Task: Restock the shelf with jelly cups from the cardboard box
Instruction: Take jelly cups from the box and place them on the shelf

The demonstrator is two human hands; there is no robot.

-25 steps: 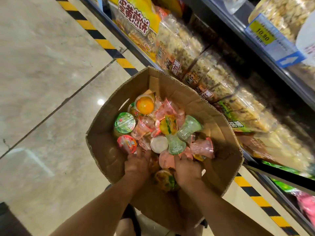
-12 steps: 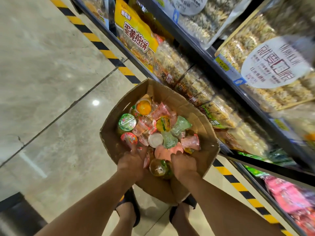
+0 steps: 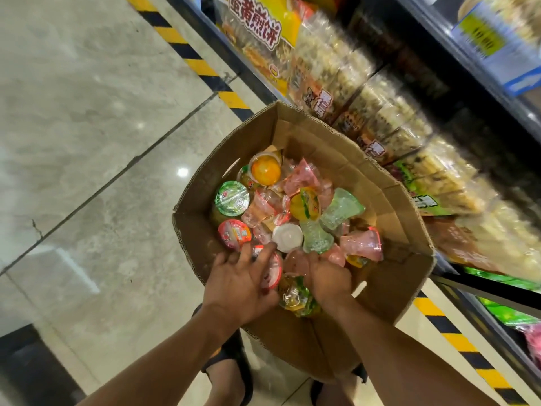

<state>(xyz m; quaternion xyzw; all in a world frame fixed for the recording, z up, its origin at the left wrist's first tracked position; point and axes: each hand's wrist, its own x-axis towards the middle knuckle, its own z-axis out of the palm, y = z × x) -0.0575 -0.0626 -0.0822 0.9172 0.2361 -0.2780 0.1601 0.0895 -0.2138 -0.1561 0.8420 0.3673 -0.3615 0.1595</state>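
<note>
An open cardboard box [image 3: 325, 148] stands on the floor beside the shelf [image 3: 497, 83], holding several jelly cups [image 3: 310, 206] in green, pink, orange and white. Both my hands are inside its near end. My left hand [image 3: 243, 284] lies spread over a red-rimmed jelly cup [image 3: 274, 272], with fingers above it and the thumb curled under its edge. My right hand [image 3: 328, 281] is palm down, its fingers curled into the pile around pink and yellow-green cups [image 3: 295, 297]; its fingertips are hidden.
Bagged snacks [image 3: 377, 112] fill the lower shelf on the right, close to the box's far side. Yellow-black tape [image 3: 187, 54] runs along the shelf base. Grey floor tiles [image 3: 87, 142] spread to the left. My sandalled feet [image 3: 231, 373] stand under the box's near edge.
The view has swung, so the box and shelf look closer. My left hand has spread over the red-rimmed cup. My right hand stays dug into the near cups.
</note>
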